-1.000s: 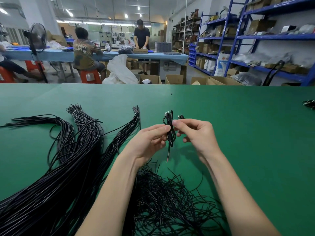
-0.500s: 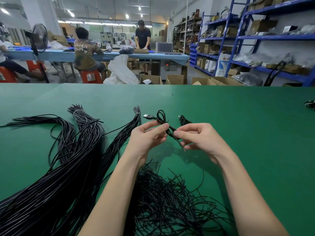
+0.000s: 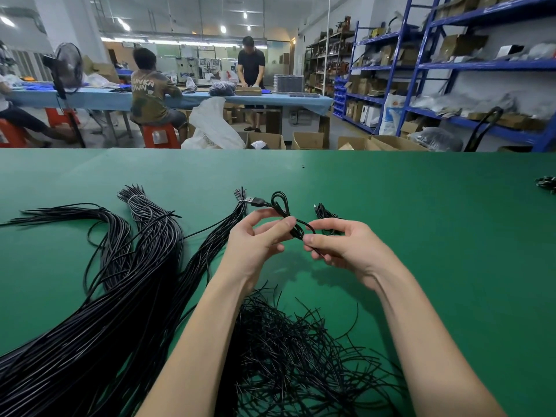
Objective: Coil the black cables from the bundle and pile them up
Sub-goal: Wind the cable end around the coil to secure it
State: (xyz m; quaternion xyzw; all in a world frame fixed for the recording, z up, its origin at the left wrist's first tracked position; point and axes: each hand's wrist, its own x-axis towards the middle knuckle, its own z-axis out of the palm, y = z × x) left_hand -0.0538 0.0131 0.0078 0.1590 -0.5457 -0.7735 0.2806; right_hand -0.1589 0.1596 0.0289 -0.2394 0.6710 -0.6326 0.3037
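near: thin tie strands (image 3: 288,350) heaped by our wrists | bundle (image 3: 99,311) runs near-left to far tips | mid: our left hand (image 3: 255,245) and right hand (image 3: 346,248) pinch the coiled cable (image 3: 285,215), long axis slanting, USB plug (image 3: 254,201) pointing far-left | far: small coil (image 3: 323,212) on the green table (image 3: 421,236)

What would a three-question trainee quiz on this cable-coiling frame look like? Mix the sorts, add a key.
1. True or false: the left hand and the right hand both pinch the same coiled cable.
2. The cable's USB plug points toward the person's: A) left B) right C) lap
3. Fill in: the loose tangle of short black ties lies on the green table between the person's two ____.

Key: 1 true; 2 A; 3 forearms.
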